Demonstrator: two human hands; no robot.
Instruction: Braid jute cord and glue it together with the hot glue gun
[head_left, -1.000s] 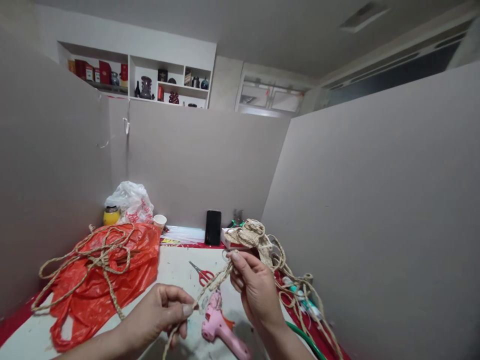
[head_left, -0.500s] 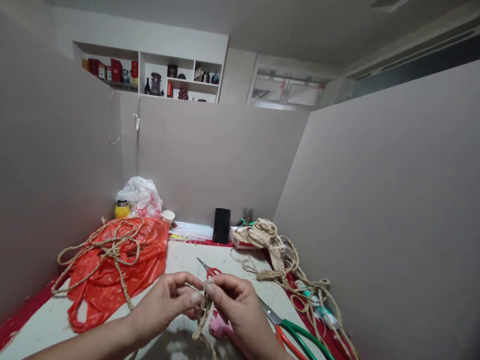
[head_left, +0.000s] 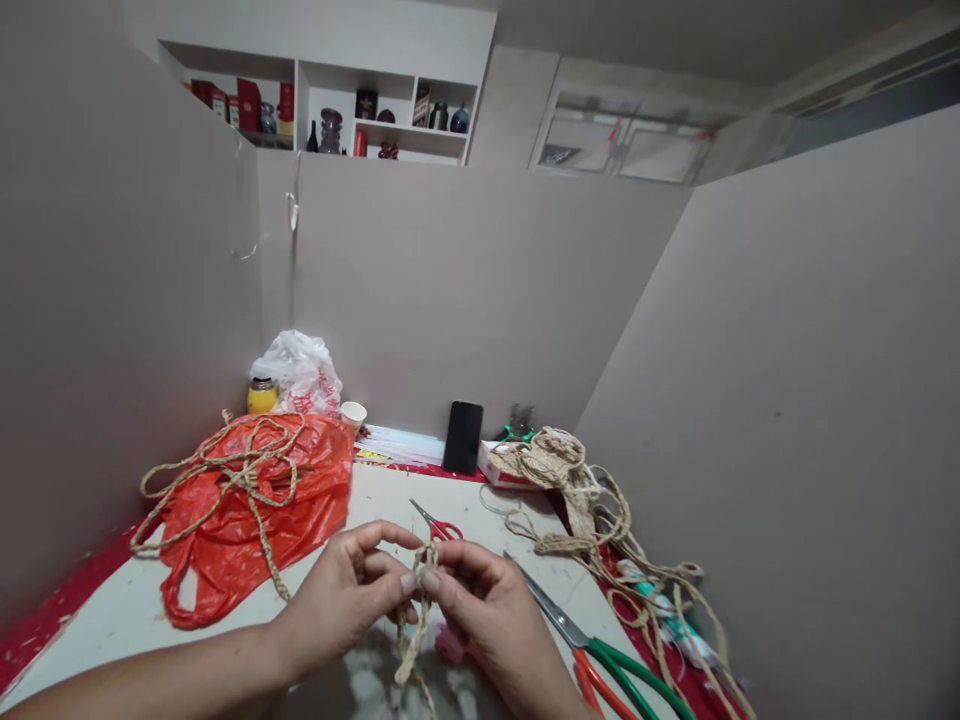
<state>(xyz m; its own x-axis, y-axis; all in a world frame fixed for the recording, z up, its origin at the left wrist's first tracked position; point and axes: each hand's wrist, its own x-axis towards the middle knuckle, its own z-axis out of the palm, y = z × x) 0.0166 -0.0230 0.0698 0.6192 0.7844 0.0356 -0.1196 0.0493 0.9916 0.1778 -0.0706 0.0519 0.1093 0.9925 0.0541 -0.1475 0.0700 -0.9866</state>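
My left hand (head_left: 349, 600) and my right hand (head_left: 491, 620) meet over the near part of the table, thumbs and forefingers pinching a braided straw rope (head_left: 409, 655). A small loop of it rises above the thumbs, and loose ends dangle below. Just beyond my fingers lie small scissors with red handles (head_left: 444, 530). Partly hidden behind my right hand is a pink object (head_left: 450, 642) whose kind I cannot make out. Large shears with green and orange handles (head_left: 611, 655) rest to the right of my right hand.
On the left, a rope coil (head_left: 251, 475) lies on a red plastic bag (head_left: 315, 450). A white bag (head_left: 300, 370), yellow jar (head_left: 262, 396), paper cup (head_left: 353, 415) and phone (head_left: 463, 437) stand at the back. More braided rope (head_left: 555, 460) trails down the right side. Grey partitions (head_left: 450, 280) enclose the table.
My view has shifted, so the surroundings sit higher and further right. Both hands still pinch the rope; its small loop now shows more clearly above the thumbs, and my left thumb is nearer my right.
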